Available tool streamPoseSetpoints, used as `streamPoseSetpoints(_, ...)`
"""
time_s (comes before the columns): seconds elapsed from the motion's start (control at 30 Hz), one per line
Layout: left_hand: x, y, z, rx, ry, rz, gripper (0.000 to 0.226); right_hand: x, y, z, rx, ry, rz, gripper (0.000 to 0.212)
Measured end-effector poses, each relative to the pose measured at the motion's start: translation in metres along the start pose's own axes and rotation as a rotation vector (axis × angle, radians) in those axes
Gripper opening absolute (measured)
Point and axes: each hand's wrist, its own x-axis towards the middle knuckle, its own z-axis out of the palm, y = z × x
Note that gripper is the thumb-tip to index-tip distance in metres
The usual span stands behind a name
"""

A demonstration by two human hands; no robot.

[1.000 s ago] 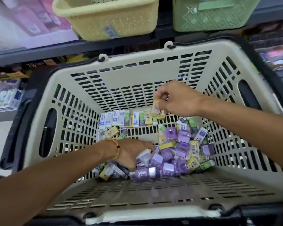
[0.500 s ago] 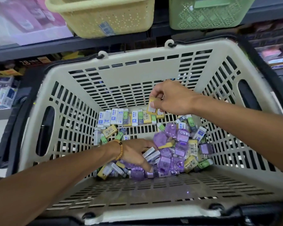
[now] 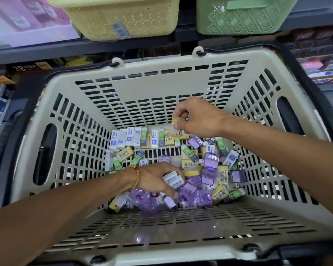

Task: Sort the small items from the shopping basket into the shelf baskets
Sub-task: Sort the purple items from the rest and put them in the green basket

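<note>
Since a moment ago the person's left hand [image 3: 154, 179] has drawn back a little from the purple heap and now has white-sleeved erasers [image 3: 173, 179] gathered under its curled fingers, where before it was buried among purple packets. On that wrist sits a bead bracelet [image 3: 136, 177]. Beneath and just right of it lies the loose pile of purple packets [image 3: 202, 196], yellow boxes and green-faced erasers on the floor of the cream shopping basket [image 3: 161, 93]. Along the far wall a row of white and blue erasers [image 3: 131, 138] stands side by side. Further right, the right hand [image 3: 198, 120] hovers above that row, thumb and fingers pinching a yellow eraser box [image 3: 175, 129]. Up on the shelf sit a yellow shelf basket [image 3: 123, 18] and, to its right, a green shelf basket [image 3: 244, 18].
</note>
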Motion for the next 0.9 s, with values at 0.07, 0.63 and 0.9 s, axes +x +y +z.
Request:
streamPoseSetpoints(0.07, -0.004, -0.002, -0.004, -0.049, 0.024, 0.008, 0.033, 0.001, 0.001, 0.000, -0.004, -0.003, 0.002, 0.003)
streamPoseSetpoints(0.63, -0.100, -0.020, -0.049, -1.044, 0.591, -0.066, 0.042, 0.047, -0.001, 0.064, 0.239, 0.019, 0.237, 0.011)
streamPoseSetpoints(0.9, -0.107, -0.013, -0.056, -1.343, 0.712, 0.000, 0.028, 0.041, -0.010, 0.066, 0.242, -0.042, 0.162, 0.016)
